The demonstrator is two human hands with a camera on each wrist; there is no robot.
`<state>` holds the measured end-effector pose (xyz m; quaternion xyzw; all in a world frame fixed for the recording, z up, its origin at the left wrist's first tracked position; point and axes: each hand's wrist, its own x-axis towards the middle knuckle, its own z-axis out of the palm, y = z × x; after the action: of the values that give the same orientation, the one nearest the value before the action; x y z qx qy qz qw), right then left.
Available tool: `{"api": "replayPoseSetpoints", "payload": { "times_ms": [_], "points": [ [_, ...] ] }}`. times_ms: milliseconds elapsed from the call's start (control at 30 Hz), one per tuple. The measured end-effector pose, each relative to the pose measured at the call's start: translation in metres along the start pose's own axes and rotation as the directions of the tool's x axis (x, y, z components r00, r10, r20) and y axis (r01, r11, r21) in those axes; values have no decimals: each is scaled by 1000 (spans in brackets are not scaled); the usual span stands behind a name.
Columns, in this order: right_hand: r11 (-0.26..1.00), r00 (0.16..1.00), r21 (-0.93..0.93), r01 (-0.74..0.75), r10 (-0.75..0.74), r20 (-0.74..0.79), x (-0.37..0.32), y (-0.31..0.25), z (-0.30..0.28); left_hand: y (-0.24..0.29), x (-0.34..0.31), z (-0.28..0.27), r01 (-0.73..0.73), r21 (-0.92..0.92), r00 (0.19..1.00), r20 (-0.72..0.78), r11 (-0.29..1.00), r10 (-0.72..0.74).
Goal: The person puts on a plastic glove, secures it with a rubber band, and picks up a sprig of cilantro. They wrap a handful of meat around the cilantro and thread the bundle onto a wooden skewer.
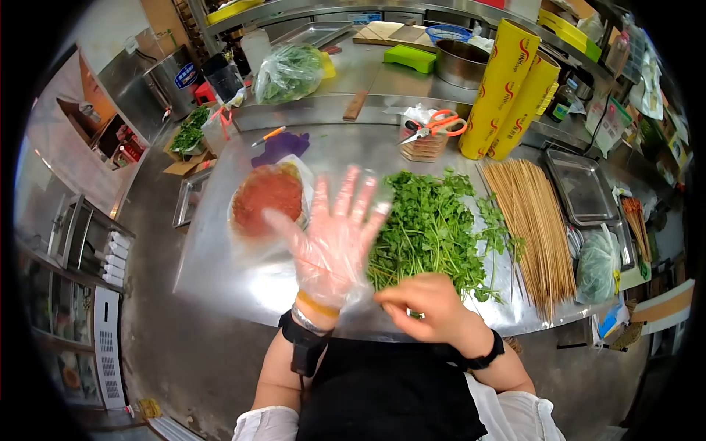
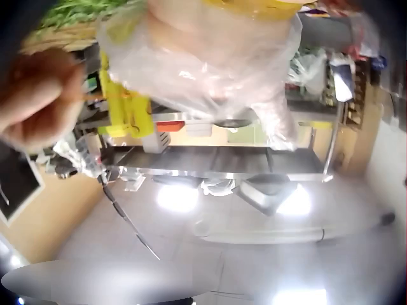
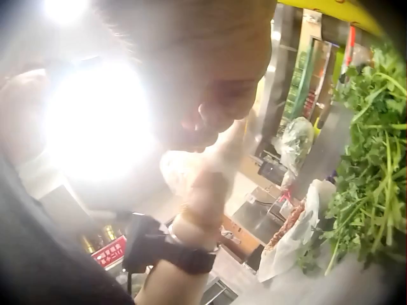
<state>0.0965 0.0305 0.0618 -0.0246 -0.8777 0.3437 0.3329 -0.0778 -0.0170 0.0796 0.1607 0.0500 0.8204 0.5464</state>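
Plainly, a glove (image 1: 340,287) sheathes the outspread left hand (image 1: 329,239); the right hand (image 1: 430,309) curls, its grip unclear.

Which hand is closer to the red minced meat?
Left. The left hand is just right of the red minced meat; the right hand is farther right, near the greens.

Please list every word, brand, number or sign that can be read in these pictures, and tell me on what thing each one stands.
"HN", then letters too blurred to read: on the tall yellow package.
Blue label on the steel drum: too small to read.
Green label on the dark bottle: too small.
Red sign, right wrist view: pale characters, too blurred.
I can read no number with certainty.
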Motion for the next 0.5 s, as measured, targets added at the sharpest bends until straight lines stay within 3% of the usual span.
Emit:
{"api": "replayPoseSetpoints", "payload": {
  "times_ms": [33,67,100,133,167,200,300,333,367,433,500],
  "points": [
    [999,998,-26,19,-21,-64,0,0,-3,3,3,-5,-71,70,995,-64,995,76],
    [998,991,-55,33,-40,-128,0,1,-6,3,2,-7,-42,68,991,-124,997,50],
    [995,980,-88,39,-55,-192,0,2,-11,1,-1,-3,27,129,997,-77,991,-17],
    [979,950,20,-202,201,-238,2,1,-20,-3,-8,0,97,188,995,-35,977,-93],
    [956,910,90,-280,294,-294,5,4,-27,-7,-13,1,164,249,985,5,955,-171],
    [953,917,139,-268,296,-266,6,7,-30,-10,-17,1,253,158,967,-20,954,-253],
    [878,933,409,-249,330,-142,3,6,-9,-11,-16,-7,312,66,948,-82,948,-306],
    [955,977,209,-210,215,-2,7,3,-11,-11,-15,-14,261,-28,964,-55,965,-262],
    [1000,999,-15,-14,14,-48,11,3,-4,-10,-13,-16,216,-22,972,-88,976,-217],
    [973,995,-230,13,-35,-93,15,-1,9,-13,-12,-18,124,-10,980,-157,992,-124],
    [953,987,-301,13,-61,-151,12,6,24,-15,-11,-22,107,-17,973,-205,994,-108]
  ]
}}
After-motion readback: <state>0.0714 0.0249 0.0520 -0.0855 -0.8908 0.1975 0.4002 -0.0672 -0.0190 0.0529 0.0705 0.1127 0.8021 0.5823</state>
